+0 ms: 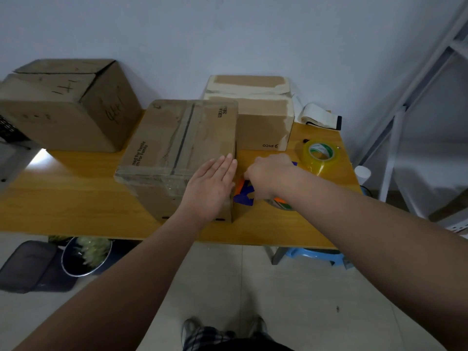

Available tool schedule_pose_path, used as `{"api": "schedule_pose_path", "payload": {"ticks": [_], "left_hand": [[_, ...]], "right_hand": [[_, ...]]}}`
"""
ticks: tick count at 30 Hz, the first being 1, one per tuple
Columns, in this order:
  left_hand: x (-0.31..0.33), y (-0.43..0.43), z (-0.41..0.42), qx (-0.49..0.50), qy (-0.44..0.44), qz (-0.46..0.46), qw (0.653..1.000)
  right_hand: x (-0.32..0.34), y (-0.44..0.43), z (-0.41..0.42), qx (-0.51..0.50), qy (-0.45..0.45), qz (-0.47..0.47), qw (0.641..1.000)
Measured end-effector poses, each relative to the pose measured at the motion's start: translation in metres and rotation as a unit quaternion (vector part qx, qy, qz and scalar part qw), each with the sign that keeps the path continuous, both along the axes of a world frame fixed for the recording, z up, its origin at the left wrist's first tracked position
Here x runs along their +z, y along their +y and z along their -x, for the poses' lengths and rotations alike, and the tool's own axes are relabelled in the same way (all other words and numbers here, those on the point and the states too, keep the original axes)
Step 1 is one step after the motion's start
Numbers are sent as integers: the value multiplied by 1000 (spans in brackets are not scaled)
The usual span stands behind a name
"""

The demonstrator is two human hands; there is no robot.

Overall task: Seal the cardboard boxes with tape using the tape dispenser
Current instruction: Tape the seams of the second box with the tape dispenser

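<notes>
Two hands: both at right edge of box
Left hand: flat on box
Right hand: grips dispenser beside box, on tabletop

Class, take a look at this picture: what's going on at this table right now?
A person is working at sealing cardboard boxes. Their left hand lies flat on top of the near box on the wooden table. Their right hand curls around a blue and orange tape dispenser just beside that box. A roll of clear tape sits further right. A large box stands at the left and a taped box behind.
</notes>
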State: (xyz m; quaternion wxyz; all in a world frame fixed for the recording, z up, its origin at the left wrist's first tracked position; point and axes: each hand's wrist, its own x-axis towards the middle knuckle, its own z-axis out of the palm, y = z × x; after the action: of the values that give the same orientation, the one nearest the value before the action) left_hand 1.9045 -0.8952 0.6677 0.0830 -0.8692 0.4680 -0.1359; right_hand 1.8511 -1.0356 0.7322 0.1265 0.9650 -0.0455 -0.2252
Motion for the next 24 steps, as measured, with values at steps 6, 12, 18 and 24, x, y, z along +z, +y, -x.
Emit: {"api": "schedule_pose_path", "payload": {"ticks": [6,12,18,24], "left_hand": [[-2,-2,1,3,-3,7,1000],[-1,0,1,9,-2,10,1000],[0,-4,3,23,8,6,1000],[3,-2,4,27,32,9,999]], "right_hand": [[-13,-16,2,17,-10,-16,1000],[-76,-51,40,-101,-9,-122,987],[-120,-72,35,-402,-120,-512,750],[-169,-79,32,-519,-176,-546,634]]}}
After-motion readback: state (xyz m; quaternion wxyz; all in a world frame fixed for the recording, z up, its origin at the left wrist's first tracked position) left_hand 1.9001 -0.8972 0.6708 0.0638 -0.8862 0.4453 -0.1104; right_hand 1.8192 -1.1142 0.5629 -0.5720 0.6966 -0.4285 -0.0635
